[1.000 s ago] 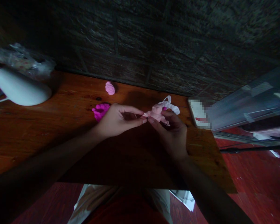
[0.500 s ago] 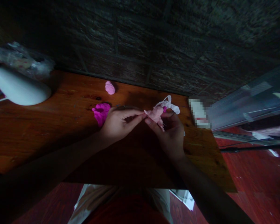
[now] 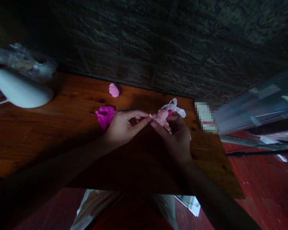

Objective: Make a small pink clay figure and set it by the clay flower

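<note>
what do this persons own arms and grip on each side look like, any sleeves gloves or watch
The left grip and right grip are ordinary bare hands, with no gloves or rings visible. The left forearm and right forearm show no sleeve, watch or cable where they are in view. Shadow hides finer markings.

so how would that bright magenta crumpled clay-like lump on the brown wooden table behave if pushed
The bright magenta crumpled clay-like lump is probably soft and apt to dent, judging by its folded, uneven surface. It seems unlikely to roll, given its irregular outline. It may well slide less than it squashes, as it lies spread on the brown wooden table.
</note>
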A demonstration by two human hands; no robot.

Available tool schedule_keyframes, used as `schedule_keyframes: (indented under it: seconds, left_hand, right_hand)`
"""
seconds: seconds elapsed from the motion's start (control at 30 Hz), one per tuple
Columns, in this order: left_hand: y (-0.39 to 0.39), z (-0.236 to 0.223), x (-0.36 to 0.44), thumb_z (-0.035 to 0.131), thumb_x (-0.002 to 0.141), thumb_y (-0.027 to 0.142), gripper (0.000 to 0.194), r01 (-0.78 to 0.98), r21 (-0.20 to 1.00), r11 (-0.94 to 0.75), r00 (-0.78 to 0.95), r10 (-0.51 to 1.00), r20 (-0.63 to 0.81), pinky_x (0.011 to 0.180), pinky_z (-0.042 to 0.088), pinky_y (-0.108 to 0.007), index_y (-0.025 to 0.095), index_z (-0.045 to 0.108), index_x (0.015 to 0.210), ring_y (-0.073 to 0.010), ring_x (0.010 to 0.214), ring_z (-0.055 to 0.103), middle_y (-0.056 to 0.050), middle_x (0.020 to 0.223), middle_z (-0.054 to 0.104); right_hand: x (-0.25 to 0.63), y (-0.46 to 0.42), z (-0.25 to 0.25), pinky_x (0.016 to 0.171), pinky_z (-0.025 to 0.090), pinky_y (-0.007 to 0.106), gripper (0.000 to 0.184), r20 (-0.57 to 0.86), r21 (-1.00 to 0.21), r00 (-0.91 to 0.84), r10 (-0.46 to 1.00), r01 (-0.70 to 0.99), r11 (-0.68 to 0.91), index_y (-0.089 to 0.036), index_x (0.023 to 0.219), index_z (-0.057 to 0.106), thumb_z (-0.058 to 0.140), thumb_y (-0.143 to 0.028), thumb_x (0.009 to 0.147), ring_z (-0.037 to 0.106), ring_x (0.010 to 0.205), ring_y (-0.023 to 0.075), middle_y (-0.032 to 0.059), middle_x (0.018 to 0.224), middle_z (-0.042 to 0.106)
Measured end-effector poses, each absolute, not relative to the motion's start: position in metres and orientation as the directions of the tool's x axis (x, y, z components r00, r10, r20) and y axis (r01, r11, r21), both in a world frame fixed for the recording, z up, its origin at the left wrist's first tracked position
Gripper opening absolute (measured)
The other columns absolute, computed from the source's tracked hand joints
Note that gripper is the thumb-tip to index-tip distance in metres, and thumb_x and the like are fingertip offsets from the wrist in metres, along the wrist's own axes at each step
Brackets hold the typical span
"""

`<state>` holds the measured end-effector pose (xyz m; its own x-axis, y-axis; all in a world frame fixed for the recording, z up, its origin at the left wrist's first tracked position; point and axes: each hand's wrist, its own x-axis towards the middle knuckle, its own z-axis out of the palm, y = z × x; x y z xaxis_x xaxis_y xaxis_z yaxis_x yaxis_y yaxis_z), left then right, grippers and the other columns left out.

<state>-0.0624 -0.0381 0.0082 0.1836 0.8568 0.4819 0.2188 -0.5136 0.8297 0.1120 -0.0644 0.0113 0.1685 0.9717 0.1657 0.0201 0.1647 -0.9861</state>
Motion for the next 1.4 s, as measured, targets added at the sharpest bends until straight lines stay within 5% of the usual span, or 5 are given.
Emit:
schedule_keyframes:
  seconds: [0.23, 0.5, 0.87, 1.07, 1.4]
  left_hand:
    - [-0.0302, 0.0127, -0.0699, 0.075, 0.09, 0.024, 0.031, 0.028, 0.915, -0.402, 0.257, 0.888, 0.382, 0.076, 0.062, -0.025, 0.014, 0.074, 0.119, -0.0177, 0.09, 0.078, -0.012, 0.108, 0.082]
    - [-0.0297, 0.0098, -0.0646, 0.078, 0.084, 0.024, 0.015, 0.056, 0.909, -0.414, 0.232, 0.89, 0.391, 0.078, 0.061, -0.027, 0.014, 0.078, 0.094, -0.018, 0.086, 0.076, -0.009, 0.097, 0.083]
    - [-0.0325, 0.0122, -0.0634, 0.075, 0.083, 0.023, 0.01, 0.047, 0.918, -0.393, 0.232, 0.899, 0.372, 0.063, 0.055, -0.022, 0.014, 0.074, 0.088, -0.0136, 0.071, 0.071, -0.006, 0.083, 0.078]
    - [-0.0344, 0.0118, -0.0638, 0.076, 0.085, 0.026, 0.02, 0.088, 0.897, -0.432, 0.222, 0.887, 0.405, 0.07, 0.059, -0.024, 0.015, 0.078, 0.101, -0.0164, 0.081, 0.075, -0.008, 0.098, 0.082]
    - [-0.0309, 0.0152, -0.0669, 0.075, 0.087, 0.02, 0.011, 0.004, 0.921, -0.39, 0.276, 0.885, 0.374, 0.083, 0.064, -0.029, 0.015, 0.079, 0.096, -0.0175, 0.087, 0.077, -0.009, 0.099, 0.083]
  right_hand:
    - [0.118, -0.0616, 0.0108, 0.083, 0.06, 0.038, 0.034, 0.132, -0.991, 0.165, 0.978, -0.017, 0.136, -0.027, 0.087, 0.067, 0.093, -0.035, 0.067, 0.074, 0.088, 0.0212, 0.0007, 0.093, 0.08]
    - [0.1148, -0.0619, 0.0085, 0.078, 0.061, 0.037, 0.033, 0.176, -0.984, 0.124, 0.977, 0.032, 0.173, -0.026, 0.087, 0.065, 0.091, -0.032, 0.068, 0.074, 0.085, 0.0202, 0.0008, 0.095, 0.08]
    - [0.115, -0.0627, 0.0115, 0.088, 0.061, 0.04, 0.031, 0.134, -0.988, 0.088, 0.987, -0.062, 0.14, -0.027, 0.089, 0.067, 0.09, -0.032, 0.069, 0.076, 0.096, 0.0224, 0.0006, 0.101, 0.082]
    - [0.1172, -0.0619, 0.0108, 0.086, 0.061, 0.039, 0.028, 0.101, -0.991, 0.081, 0.992, -0.085, 0.108, -0.026, 0.091, 0.072, 0.09, -0.032, 0.07, 0.075, 0.092, 0.0213, -0.0001, 0.098, 0.082]
    - [0.1191, -0.0616, 0.0128, 0.087, 0.06, 0.04, 0.031, 0.044, -0.992, 0.06, 0.997, -0.112, 0.05, -0.028, 0.092, 0.074, 0.092, -0.035, 0.067, 0.074, 0.091, 0.0216, -0.0013, 0.098, 0.081]
